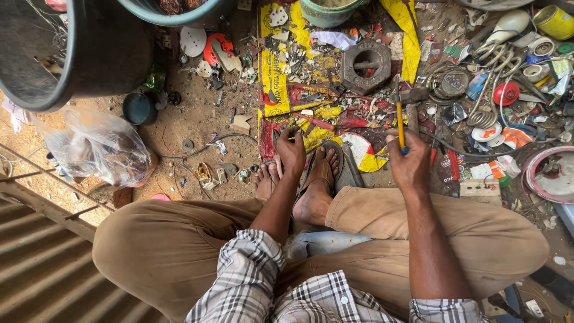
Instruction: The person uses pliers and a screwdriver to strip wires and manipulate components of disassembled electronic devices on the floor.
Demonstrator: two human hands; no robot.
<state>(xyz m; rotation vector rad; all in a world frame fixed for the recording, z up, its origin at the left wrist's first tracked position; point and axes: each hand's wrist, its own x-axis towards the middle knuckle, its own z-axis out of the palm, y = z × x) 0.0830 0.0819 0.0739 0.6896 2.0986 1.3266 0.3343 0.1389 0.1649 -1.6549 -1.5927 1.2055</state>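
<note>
Scrap covers the dirt floor in front of a seated person in tan trousers and a checked shirt, whose sandalled feet [311, 179] sit crossed at the centre of the view. The right hand [408, 161] is raised at about 3 o'clock from the feet, its fingers closed round the yellow and blue handle of a screwdriver [399, 116] whose shaft points up toward 12 o'clock. The left hand [291, 152] is lowered just above the toes, at about 11 o'clock from the feet, fingers curled on a small pale piece; what that piece is cannot be told. The two hands are apart, with the feet between them.

At 12 o'clock from the hands a large rusty hexagonal nut [366, 64] lies on a torn yellow and red printed sheet [275, 78] littered with white shards. At 2 o'clock lies a heap of wires, coils and round white fittings [496, 125]. At 9 o'clock a clear plastic bag [98, 146] rests on the ground, and at 10 o'clock a big dark tub [66, 54] stands.
</note>
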